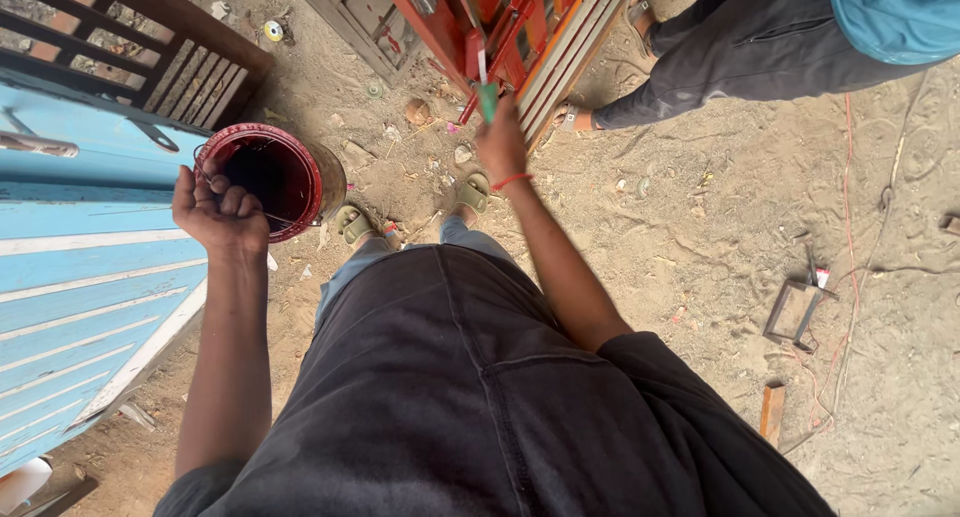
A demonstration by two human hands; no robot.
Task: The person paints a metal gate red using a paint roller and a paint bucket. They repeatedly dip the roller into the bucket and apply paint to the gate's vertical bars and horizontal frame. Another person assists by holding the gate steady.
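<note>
red paint bucket [272,177] hangs from the fisted left hand [218,209]; outstretched right hand [500,142] seemingly pinches a brush [486,95].

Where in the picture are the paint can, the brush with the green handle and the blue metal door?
paint can [318,173]: head view, on its red-stained rim.
brush [487,99]: head view, on the green handle above the right hand.
blue metal door [70,277]: head view, on a painted panel.

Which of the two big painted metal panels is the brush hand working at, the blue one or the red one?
The red panel, straight ahead: the right hand holds the green-handled brush against it. The blue panel lies left, beside the paint can.
</note>
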